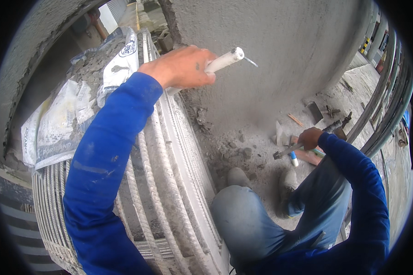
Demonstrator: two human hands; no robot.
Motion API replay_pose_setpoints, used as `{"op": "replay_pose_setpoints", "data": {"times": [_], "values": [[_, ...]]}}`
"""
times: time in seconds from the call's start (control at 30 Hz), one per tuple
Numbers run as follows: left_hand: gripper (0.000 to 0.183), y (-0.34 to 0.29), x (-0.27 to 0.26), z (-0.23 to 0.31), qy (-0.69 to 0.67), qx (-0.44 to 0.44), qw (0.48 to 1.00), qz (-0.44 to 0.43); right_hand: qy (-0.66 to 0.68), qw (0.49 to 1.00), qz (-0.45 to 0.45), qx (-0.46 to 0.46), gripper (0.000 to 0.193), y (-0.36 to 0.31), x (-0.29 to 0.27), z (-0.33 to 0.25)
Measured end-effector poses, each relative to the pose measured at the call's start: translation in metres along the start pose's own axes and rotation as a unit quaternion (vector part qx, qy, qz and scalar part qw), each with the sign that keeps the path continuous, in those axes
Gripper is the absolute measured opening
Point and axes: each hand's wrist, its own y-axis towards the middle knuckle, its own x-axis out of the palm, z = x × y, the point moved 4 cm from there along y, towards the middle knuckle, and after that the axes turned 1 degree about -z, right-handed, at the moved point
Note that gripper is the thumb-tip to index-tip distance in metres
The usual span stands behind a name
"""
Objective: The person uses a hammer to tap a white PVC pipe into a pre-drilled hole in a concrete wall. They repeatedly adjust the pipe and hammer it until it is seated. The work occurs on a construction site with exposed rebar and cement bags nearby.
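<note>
Against the grey wall, up and to the left: your left hand (181, 68) is raised in front of the rough grey plastered wall (280, 55), blue sleeve running back toward the near left.
Left fingers: wrapped closed around a white plastic tube (222, 61), which points to the right and slightly up.
Tube tip: a thin metal pin (251, 61) sticks out of its right end, right at the wall's surface; you cannot tell whether it touches.
Right hand (311, 137): lower and far to the right, down near the dusty concrete floor (261, 151).
Right fingers: closed on the handle of a small metal hammer (287, 151), whose head points left and sits just above the floor.
Under the hammer: a flat reddish wooden offcut (307, 156) and a short white marker with a blue cap (293, 159) lie just beside the hammer head.
Floor between: loose grey mortar rubble (238, 149) is scattered at the foot of the wall.
Left of you: a stack of dusty grey steel reinforcing bars (165, 183) runs from near to far, with crumpled white cement bags (64, 119) lying on its far left part.
Near centre: your knee in grey-blue trousers (243, 215) and a dusty shoe (287, 181) rest on the floor.
</note>
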Motion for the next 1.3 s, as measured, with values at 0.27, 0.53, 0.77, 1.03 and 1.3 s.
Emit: {"op": "replay_pose_setpoints", "data": {"times": [0.27, 0.53, 0.77, 1.03, 1.3], "values": [[0.045, 0.002, 0.003, -0.004, -0.014, 0.009, 1.0, -0.026, -0.001, 1.0, -0.021, 0.012, 0.031, -0.003, -0.001, -0.001], [0.041, -0.002, 0.009, -0.017, 0.011, -0.025, 0.994, -0.107, -0.011, 0.999, -0.037, 0.006, 0.032, 0.006, 0.006, 0.002], [0.04, 0.001, 0.014, -0.022, 0.014, -0.02, 0.995, -0.099, -0.002, 0.999, -0.039, 0.009, 0.032, 0.008, 0.005, 0.0], [0.033, 0.0, 0.008, -0.018, 0.013, -0.025, 0.994, -0.107, -0.004, 1.0, -0.027, -0.003, 0.03, 0.007, 0.008, 0.0], [0.036, -0.001, 0.008, -0.02, 0.009, -0.019, 0.995, -0.094, 0.001, 1.0, -0.02, -0.004, 0.031, 0.005, 0.006, 0.001]]}}
